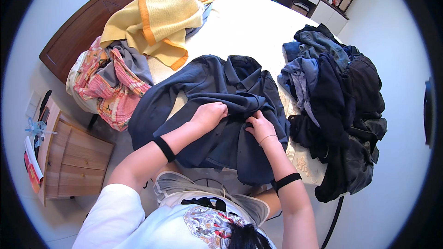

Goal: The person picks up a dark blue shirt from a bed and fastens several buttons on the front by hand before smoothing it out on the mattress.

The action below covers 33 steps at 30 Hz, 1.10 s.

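A dark navy collared shirt (pixel 194 94) lies spread on the near side of the bed, its collar pointing away from me and one sleeve bent out to the left. My left hand (pixel 210 114) is closed, pinching the shirt's front near the middle. Just to the right, my right hand (pixel 260 127) grips the other side of the front, fingers curled around the cloth. Between the two hands the fabric is bunched up in folds. The shirt's lower hem hangs over the bed's near edge, close to my lap.
Dark clothes (pixel 341 97) are heaped at the bed's right edge. To the left lie a yellow blanket (pixel 170 14) and pink patterned bedding (pixel 106 85) by the wooden headboard (pixel 78 32). A wooden nightstand (pixel 76 157) stands at left. White bedsheet (pixel 249 23) shows beyond the shirt.
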### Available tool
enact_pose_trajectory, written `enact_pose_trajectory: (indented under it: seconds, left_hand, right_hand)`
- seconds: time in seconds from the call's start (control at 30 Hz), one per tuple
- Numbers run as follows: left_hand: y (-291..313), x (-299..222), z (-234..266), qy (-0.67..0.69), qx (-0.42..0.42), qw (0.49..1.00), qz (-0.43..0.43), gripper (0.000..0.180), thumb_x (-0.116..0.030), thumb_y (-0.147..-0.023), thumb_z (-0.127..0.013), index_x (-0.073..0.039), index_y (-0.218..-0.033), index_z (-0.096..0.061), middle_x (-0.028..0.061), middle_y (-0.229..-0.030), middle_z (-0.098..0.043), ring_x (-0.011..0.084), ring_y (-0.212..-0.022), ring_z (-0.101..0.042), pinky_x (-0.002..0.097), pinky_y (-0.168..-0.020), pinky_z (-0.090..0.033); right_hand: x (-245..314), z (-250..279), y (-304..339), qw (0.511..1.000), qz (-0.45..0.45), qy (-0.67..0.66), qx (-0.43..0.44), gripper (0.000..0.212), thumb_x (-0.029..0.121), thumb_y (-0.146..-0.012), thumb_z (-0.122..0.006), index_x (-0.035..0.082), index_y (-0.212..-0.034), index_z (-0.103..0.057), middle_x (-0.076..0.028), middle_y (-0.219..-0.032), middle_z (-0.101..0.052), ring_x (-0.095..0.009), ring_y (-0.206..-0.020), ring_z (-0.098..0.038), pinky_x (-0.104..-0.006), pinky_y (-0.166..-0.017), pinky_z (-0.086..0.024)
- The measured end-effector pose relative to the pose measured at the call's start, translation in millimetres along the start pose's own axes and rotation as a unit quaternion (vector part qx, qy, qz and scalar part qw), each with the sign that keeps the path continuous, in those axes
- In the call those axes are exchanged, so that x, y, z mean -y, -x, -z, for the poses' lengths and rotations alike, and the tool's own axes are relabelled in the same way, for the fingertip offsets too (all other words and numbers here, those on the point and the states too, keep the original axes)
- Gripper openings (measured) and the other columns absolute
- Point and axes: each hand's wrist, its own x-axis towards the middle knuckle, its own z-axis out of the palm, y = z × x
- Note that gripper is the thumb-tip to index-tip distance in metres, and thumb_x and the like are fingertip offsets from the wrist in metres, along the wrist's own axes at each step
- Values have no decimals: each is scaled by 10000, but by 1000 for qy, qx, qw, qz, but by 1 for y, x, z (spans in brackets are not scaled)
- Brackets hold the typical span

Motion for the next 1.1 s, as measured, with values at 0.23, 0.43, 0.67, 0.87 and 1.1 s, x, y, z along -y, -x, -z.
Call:
enact_pose_trajectory:
  seconds: [0.23, 0.43, 0.67, 0.87, 1.1]
  left_hand:
    - [15, -40, 26, 311, 82, 943, 85, 92, -52, -850, -640, 18, -910, -649, 89, -763, -671, 138, -695, -652, 266, -654, -509]
    - [24, -33, 5, 354, 103, 920, 133, 168, -31, -848, -638, 6, -1003, -691, 76, -830, -702, 118, -736, -658, 250, -692, -523]
    - [25, -38, 7, 340, 60, 932, 111, 169, -24, -802, -652, 1, -959, -707, 108, -823, -706, 174, -746, -683, 274, -711, -535]
    - [28, -38, 19, 165, -15, 985, -38, 131, -84, -780, -684, -36, -899, -712, 94, -830, -669, 267, -764, -664, 324, -710, -537]
    - [26, -51, 25, 135, -30, 984, -111, 113, -114, -808, -673, -59, -898, -711, 90, -842, -666, 271, -762, -658, 346, -689, -534]
  right_hand:
    - [16, 40, 23, 978, 190, 14, -84, 162, 61, -673, -715, 124, -799, -635, -41, -1059, -551, -230, -893, -618, -341, -709, -529]
    - [15, 40, 35, 964, 252, 28, -83, 49, 133, -747, -668, 111, -791, -670, -39, -1007, -585, -200, -870, -624, -321, -714, -523]
    - [-5, 9, 34, 976, 202, 73, -46, 84, 99, -787, -627, 109, -848, -683, -30, -900, -656, -210, -849, -649, -331, -722, -526]
    - [29, 34, 43, 974, 162, -128, -94, 136, 71, -793, -651, 91, -922, -686, -80, -906, -668, -274, -813, -661, -354, -716, -536]
    - [33, 35, 47, 957, 136, -222, -129, 139, 56, -784, -673, 83, -920, -678, -85, -902, -656, -293, -805, -649, -350, -705, -528]
